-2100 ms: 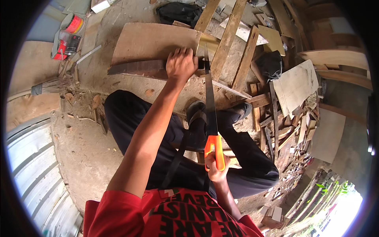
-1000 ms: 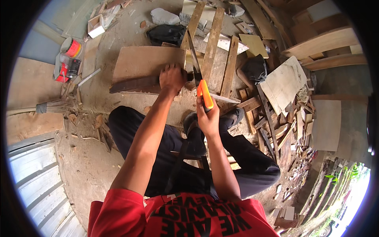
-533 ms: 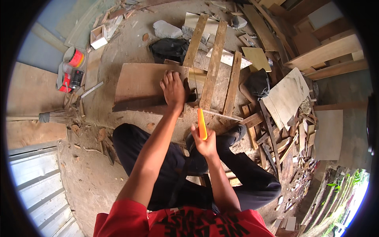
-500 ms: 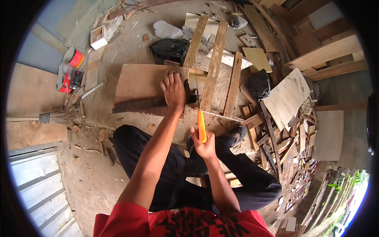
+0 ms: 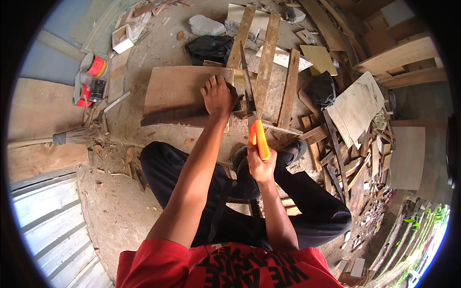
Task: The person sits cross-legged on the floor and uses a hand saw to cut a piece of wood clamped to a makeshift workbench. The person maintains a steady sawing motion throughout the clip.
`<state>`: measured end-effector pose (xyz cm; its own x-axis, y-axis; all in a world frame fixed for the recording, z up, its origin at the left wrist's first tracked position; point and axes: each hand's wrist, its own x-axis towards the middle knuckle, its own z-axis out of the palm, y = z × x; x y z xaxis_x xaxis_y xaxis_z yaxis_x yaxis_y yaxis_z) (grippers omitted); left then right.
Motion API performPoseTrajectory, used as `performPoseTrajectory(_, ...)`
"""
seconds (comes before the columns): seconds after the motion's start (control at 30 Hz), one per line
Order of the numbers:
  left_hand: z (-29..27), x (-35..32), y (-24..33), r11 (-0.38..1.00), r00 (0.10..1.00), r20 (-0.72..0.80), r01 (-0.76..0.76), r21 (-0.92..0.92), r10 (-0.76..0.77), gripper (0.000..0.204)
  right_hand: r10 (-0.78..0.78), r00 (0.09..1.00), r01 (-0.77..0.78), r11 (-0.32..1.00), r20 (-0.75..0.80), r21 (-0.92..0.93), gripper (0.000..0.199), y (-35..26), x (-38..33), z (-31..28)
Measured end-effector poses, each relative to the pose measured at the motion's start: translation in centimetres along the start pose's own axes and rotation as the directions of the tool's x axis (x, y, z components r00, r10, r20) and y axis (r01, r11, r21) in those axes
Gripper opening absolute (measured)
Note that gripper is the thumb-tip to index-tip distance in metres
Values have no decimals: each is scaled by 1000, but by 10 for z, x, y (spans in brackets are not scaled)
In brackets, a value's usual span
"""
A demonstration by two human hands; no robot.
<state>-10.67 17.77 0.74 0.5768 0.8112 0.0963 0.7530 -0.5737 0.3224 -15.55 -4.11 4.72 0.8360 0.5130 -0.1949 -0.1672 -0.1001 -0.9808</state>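
Shows the flat of the saw (image 5: 249, 98), edge-on half a second ago, with the right hand (image 5: 262, 165) wrapped around the orange handle (image 5: 260, 138). Bears down with the left hand (image 5: 219, 97), half curled, over the dark strip (image 5: 175, 114) at the near right corner of the sheet (image 5: 180, 87), with any grip beneath hidden. Suggests a re-angled saw beside the strip's end, with contact too unclear to tell.

Dusty floor (image 5: 115, 216), ribbed metal sheet (image 5: 52, 224), blue-grey wall (image 5: 55, 60), bright daylight
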Motion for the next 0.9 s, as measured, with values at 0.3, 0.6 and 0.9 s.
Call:
performPoseTrajectory(0.3, 5, -3, -7, 995, 998, -46, -55, -82, 51, 24, -15, 998, 20, 997, 65, -78, 26, 6, -7, -4)
performPoseTrajectory(0.6, 10, 0, -14, 994, 994, 102, -27, -107, 38, 28, -72, 992, 81, 993, 101, -89, 18, 23, -42, -16)
performPoseTrajectory(0.9, -13, -4, 0, 991, 980, 200, 44, -126, -18, 31, -173, 973, 206, 950, 152, -234, 17, 36, -120, -54)
